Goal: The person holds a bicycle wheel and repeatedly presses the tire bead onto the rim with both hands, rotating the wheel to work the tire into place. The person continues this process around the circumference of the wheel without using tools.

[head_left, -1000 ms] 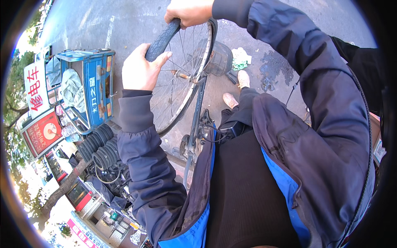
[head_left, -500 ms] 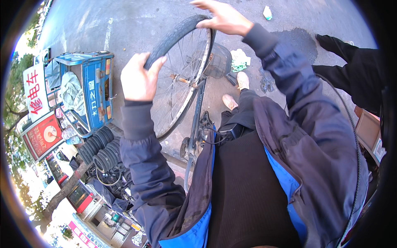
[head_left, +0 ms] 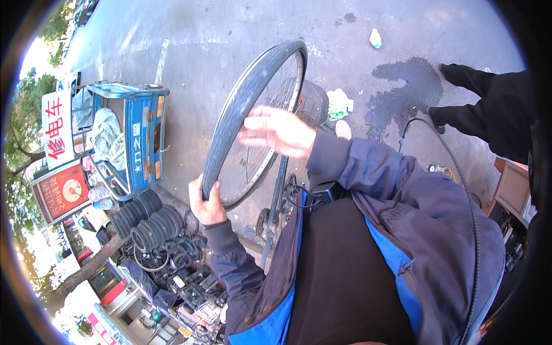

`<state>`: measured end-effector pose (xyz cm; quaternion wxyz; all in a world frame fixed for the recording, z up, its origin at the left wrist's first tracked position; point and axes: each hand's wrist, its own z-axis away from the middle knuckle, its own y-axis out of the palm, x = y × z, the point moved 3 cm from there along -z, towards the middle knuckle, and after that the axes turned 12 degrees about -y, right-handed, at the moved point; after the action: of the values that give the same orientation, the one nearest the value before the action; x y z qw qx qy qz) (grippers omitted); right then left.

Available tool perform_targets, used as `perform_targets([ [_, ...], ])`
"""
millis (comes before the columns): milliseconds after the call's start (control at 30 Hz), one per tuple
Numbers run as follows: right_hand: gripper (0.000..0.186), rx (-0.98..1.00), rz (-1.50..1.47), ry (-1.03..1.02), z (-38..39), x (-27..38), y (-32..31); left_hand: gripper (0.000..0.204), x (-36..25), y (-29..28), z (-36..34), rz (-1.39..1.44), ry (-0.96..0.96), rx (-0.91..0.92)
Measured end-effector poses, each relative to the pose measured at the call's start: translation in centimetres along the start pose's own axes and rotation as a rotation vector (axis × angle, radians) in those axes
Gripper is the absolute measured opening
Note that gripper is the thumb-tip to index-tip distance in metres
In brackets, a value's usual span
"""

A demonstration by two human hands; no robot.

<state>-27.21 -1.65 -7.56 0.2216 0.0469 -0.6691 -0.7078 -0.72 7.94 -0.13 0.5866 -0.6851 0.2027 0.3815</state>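
A bicycle wheel with a black tyre [head_left: 244, 98] stands tilted in front of me, its spokes and pale rim showing on the side facing me. My left hand [head_left: 208, 204] is closed round the tyre's lower left edge, thumb on the near side. Fingers stretched out and slightly blurred, my right hand [head_left: 282, 133] is in front of the spokes near the tyre; whether the fingertips touch it I cannot tell. A dark bicycle frame tube [head_left: 280, 181] runs down from behind the wheel towards me. Part of a dark basket [head_left: 313, 103] shows beyond the wheel.
A blue cargo tricycle [head_left: 135, 135] stands at the left, with stacked black tyres [head_left: 152, 224] and assorted parts nearer. A person in black trousers [head_left: 489, 112] is at the right, beside a wet patch [head_left: 405, 86]. A black hose [head_left: 472, 218] curves along my right side.
My right hand has come off the top of the tyre and moved down towards me. My left hand has moved lower along the tyre, and the wheel is tilted differently.
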Motion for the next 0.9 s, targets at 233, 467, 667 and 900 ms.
perform_targets([
  [233, 0.038, 0.178, 0.009, 0.155, 2.2, -7.1, 2.5, 0.036, 9.4, -2.6, 5.0, 0.250, -0.268, 0.019],
  [467, 0.053, 0.306, 0.018, 0.101, 1.0, -7.8, 2.3, 0.049, 2.0, -1.5, 1.2, -0.120, 0.199, -0.008],
  [667, 0.044, 0.272, 0.077, 0.065, 1.2, -6.7, 2.6, 0.036, -1.3, 0.1, -0.8, -0.068, 0.289, -0.054],
  [900, 0.041, 0.261, 1.348, -0.186, 1.0, 0.1, 1.6, 0.033, -1.0, 0.4, -1.1, -0.013, 0.261, -0.043],
])
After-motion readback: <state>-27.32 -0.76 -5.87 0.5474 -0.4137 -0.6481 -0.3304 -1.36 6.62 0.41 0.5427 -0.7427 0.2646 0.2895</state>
